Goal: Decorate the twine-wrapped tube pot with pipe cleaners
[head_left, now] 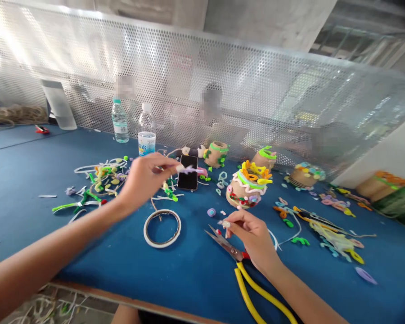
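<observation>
My left hand (146, 180) is raised over the table, its thumb and fingertips pinching a short lavender pipe cleaner (191, 170) that points right, in front of a dark phone (188, 180). My right hand (253, 238) is closed in a pinch near the table; whatever sits between its fingertips is too small to name. Beside and partly beneath it lie scissors (227, 245) with parted blades. Long yellow handles (245, 292) stretch below them. Just behind the right hand stands a twine-coloured jar (235, 189) decorated with coloured pipe cleaners. A small purple-and-blue coil (211, 212) rests left of the scissors.
A white tape roll (162, 245) lies in front. Pipe cleaner scraps (104, 177) spread at left, more pieces (337, 238) at right. Two bottles (120, 123) stand by the perforated metal screen (175, 76). Other decorated jars (217, 155) line the back. Blurred people show behind the screen.
</observation>
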`<state>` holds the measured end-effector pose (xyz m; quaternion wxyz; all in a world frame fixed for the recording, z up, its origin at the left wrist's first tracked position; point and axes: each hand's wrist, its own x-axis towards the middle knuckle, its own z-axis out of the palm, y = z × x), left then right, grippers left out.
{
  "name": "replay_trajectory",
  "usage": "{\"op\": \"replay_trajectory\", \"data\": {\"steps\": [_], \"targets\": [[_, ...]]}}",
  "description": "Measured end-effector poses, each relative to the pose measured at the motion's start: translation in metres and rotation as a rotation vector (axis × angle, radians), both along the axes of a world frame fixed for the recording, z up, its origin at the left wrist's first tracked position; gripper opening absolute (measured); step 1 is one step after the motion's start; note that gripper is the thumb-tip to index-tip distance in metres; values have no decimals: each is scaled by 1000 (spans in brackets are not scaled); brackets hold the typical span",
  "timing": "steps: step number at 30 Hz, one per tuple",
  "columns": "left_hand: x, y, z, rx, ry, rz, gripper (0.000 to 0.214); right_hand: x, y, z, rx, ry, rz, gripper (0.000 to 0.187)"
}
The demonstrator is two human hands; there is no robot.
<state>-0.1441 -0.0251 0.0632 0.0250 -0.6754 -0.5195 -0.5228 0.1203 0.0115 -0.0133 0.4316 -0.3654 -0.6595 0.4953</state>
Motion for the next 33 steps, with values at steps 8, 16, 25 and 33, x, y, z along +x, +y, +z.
{"op": "replay_trajectory", "data": {"steps": [8, 16, 25, 33], "targets": [[-148, 19, -6, -225, 333, 300, 43, 5, -9, 15, 188, -114, 24, 25], [-180, 14, 0, -521, 406, 427, 28, 23, -33, 20, 179, -242, 59, 24], [-154, -38, 25, -495, 377, 608, 35, 104, -73, 16, 116, -320, -276, 30], [-83, -112, -3, -430, -212, 295, 38, 156, -105, 3, 76, -476, -309, 27]]}}
